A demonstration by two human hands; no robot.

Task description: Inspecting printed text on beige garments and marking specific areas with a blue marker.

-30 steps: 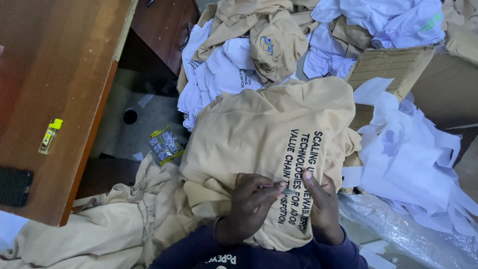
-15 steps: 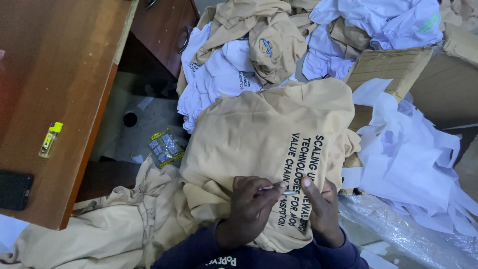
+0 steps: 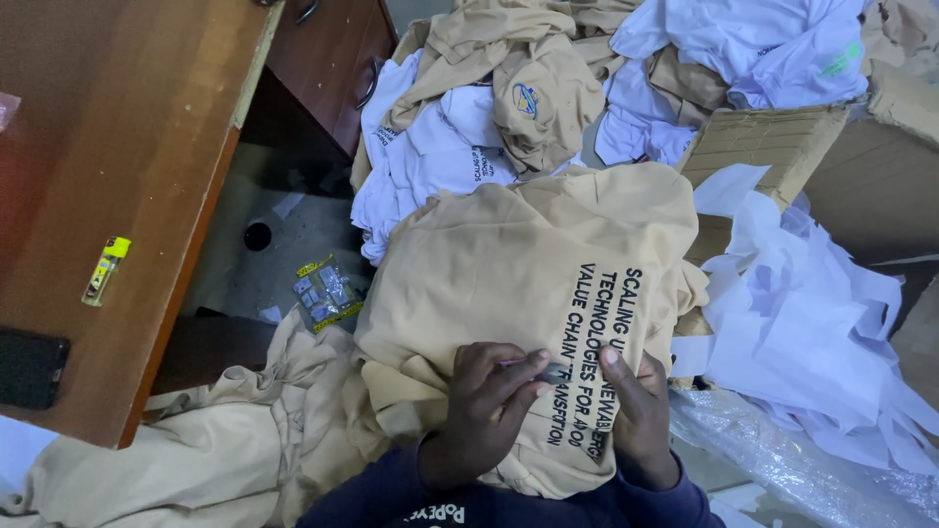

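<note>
the left hand (image 3: 484,406) and the right hand (image 3: 636,416) are resting together on the lower part of a tan shirt (image 3: 528,284), both pinching a small dark thing (image 3: 554,373) between their fingertips; it could be a tag or a blade, the view being too blurred to say. both hands are curling closed around it, the left from the left side, the right from the right, so it is lying between them with its long axis running across, about equally near each. the shirt is spreading away from the person, black lettering running down its right part. white paper sheets (image 3: 812,323) are lying to the right, a cardboard box (image 3: 773,137) beyond. more tan and white shirts (image 3: 460,147) are piling further off. on the wooden tabletop (image 3: 108,147) at left, a yellow lighter (image 3: 105,271) and a dark phone (image 3: 29,369) are sitting.
</note>
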